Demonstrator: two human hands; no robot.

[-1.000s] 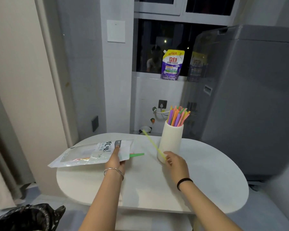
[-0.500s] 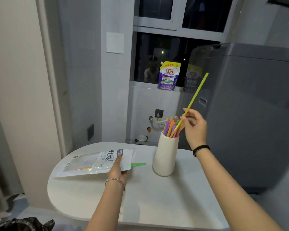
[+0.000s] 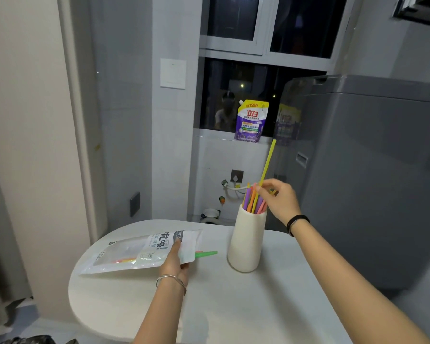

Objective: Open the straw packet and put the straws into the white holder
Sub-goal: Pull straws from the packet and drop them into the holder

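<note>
- Yellow straw [image 3: 267, 165] is pinched by right hand [image 3: 279, 199], lower end set in white holder [image 3: 246, 242] near table's [image 3: 233, 306] far edge.
- Straw packet [image 3: 139, 252] is gripped by left hand [image 3: 175, 261].

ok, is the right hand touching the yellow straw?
Touching. The head view shows the right hand pinching the yellow straw between thumb and fingertips, with the straw's lower end down among the others in the white holder.

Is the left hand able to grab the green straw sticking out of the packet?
Probably not yet: the left hand grips the packet, so it is busy, though the green straw pokes out right beside it, unblocked.
</note>
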